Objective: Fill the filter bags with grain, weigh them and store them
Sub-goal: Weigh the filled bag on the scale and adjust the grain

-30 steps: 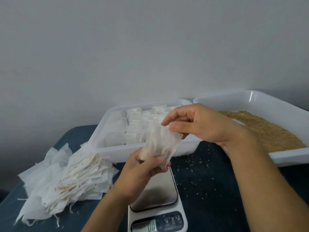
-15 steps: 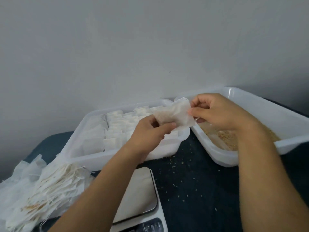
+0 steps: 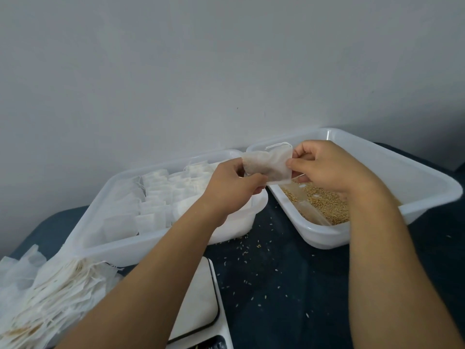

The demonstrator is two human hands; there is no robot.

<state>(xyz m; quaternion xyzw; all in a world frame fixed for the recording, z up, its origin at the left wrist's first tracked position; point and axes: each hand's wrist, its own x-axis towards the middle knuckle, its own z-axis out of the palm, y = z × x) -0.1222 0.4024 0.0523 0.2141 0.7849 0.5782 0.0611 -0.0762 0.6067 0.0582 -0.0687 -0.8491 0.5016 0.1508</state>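
Fingers of left hand (image 3: 234, 187) and right hand (image 3: 324, 167) both pinching filter bag (image 3: 266, 165) — above grain tray (image 3: 377, 177)

I'm holding one white filter bag (image 3: 268, 166) up over the near corner of the grain tray (image 3: 392, 170), its drawstring looped at the top. Golden grain (image 3: 324, 205) lies loose in that tray. Filled bags (image 3: 156, 197) stand in rows in the storage tray (image 3: 125, 245), empty bags (image 3: 42, 295) heaped beside the scale (image 3: 198, 303).

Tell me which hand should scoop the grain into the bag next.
Right. The right hand is directly above the grain in its tray; the left hand pinches the filter bag beside it and can hold it.
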